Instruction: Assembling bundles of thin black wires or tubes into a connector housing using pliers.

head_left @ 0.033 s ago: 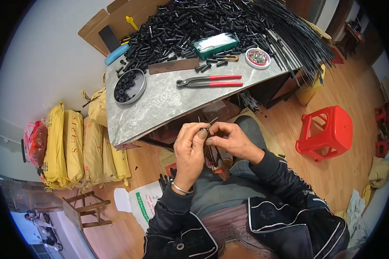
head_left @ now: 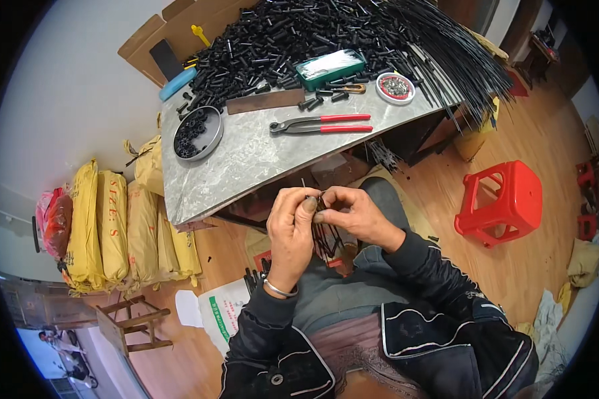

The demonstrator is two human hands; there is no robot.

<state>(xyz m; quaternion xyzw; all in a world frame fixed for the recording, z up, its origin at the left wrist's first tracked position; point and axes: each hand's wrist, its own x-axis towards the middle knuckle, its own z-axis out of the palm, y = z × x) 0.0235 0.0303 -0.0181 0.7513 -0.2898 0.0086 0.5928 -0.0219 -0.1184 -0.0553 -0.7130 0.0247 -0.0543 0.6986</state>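
Observation:
My left hand (head_left: 291, 225) is closed, its thumb and fingers pinching the upper end of a cluster of thin black rods (head_left: 327, 241). One slim rod tip pokes up above the left fingers. Close against it, my right hand (head_left: 361, 218) is also closed, thumb and forefinger pinched at the same spot; what lies between those fingertips is hidden. The rods spread downward below both hands, over my lap, beside a reddish piece (head_left: 338, 265). Both hands are in front of the table's near edge.
On the grey table (head_left: 259, 156) are red-handled pincers (head_left: 321, 124), a round tin of small black parts (head_left: 199, 133), a green box of white sticks (head_left: 331, 68), a dish of metal bits (head_left: 395, 88) and a heap of black pieces (head_left: 273, 40). A red stool (head_left: 502, 203) stands right.
A short dark strip that stuck up from my right fingertips no longer shows. Both hands stay together, their fingers slightly shifted, and the view has moved a little.

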